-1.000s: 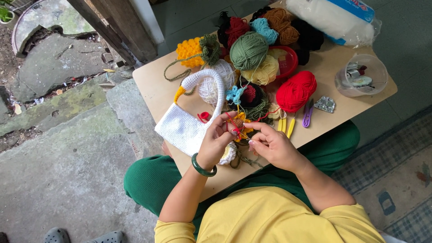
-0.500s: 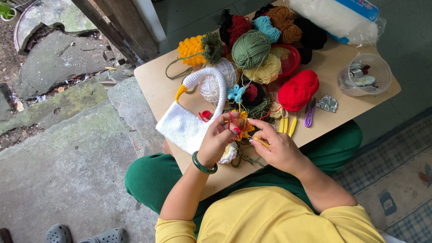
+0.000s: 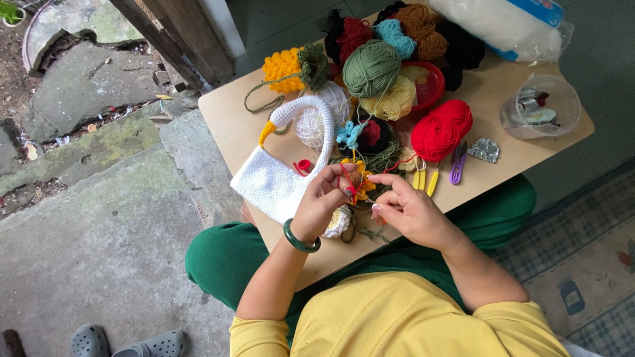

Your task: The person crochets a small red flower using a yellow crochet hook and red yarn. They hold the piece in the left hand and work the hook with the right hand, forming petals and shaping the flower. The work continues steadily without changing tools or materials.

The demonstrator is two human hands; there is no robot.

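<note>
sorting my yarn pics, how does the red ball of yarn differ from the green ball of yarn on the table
The red ball of yarn sits nearer the person, beside the purple snips; the green ball of yarn sits further back among other balls. The red ball has a strand trailing toward the left hand and right hand; the green ball shows no strand in use. Red is bright, green is muted. Both are round, similar in size, and rest on the table.

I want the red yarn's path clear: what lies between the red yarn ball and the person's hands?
In the head view, two yellow-handled crochet hooks lie between the red yarn ball and the right hand; purple snips sit beside them.
</note>
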